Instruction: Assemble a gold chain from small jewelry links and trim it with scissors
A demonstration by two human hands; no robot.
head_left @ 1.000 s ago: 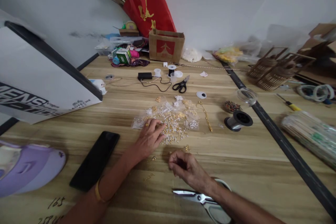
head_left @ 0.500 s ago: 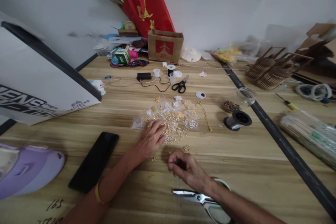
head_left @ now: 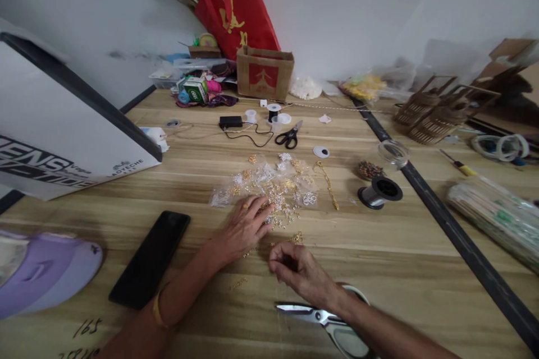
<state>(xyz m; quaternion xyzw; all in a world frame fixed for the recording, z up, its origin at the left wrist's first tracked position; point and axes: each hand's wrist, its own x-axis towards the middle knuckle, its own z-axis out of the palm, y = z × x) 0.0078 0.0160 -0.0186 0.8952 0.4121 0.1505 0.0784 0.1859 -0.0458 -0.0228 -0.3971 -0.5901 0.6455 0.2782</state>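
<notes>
The wooden counter [head_left: 400, 269] spreads wide on every side of the hands, with bare boards to the right of them as far as a dark strip [head_left: 455, 235] that crosses it at a slant. Well off to the left a big white box [head_left: 63, 134] with a black edge leans in, and a purple cap [head_left: 42, 275] lies below it at the counter's near edge. A black phone [head_left: 150, 258] lies flat just left of the left forearm. Straight ahead of the hands sits the pile of gold and silver findings [head_left: 278, 190] – tiny metal pieces, some in small clear bags, some spilled loose. The left hand [head_left: 244, 227] lies open, fingers spread, their tips on the near edge of that pile. The right hand [head_left: 298, 272] is just nearer than it, apart from it, and curled in with the fingertips drawn together; whether a piece is pinched there I cannot tell. A large pair of scissors [head_left: 320, 317] lies under the right wrist, blades pointing left. A wire spool [head_left: 379, 192] stands on its side, well to the right. The pieces look light, hard and quick to roll or scatter – probably best pinched singly between thumb and fingertip, or the bags lifted by a corner. The scissors crowd the right wrist; the phone hems the left.
</notes>
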